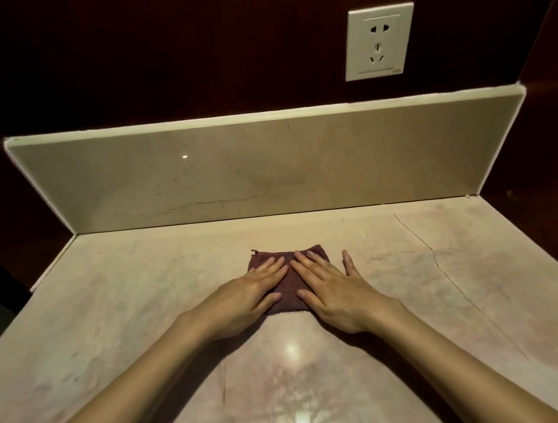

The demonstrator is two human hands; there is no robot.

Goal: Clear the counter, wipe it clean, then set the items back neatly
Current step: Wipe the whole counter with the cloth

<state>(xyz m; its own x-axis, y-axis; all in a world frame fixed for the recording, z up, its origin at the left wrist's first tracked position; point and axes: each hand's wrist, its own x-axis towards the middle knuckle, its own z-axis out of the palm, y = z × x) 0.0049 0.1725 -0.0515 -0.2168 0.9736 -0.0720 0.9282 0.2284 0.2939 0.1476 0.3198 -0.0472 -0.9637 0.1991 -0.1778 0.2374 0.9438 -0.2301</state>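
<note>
A small folded dark purple cloth [290,286] lies flat on the pale marble counter [143,290], near its middle. My left hand [248,296] presses on the cloth's left half with straight fingers. My right hand [330,289] lies flat on the right half, its little finger spread out onto the bare counter. The fingertips of both hands nearly meet over the cloth's middle. Most of the cloth is hidden under my hands.
A low marble backsplash [267,172] runs along the counter's far edge. Above it, a white wall socket [379,42] sits in dark wood panelling. A thin crack [439,264] crosses the counter on the right. The counter's left edge drops off into darkness.
</note>
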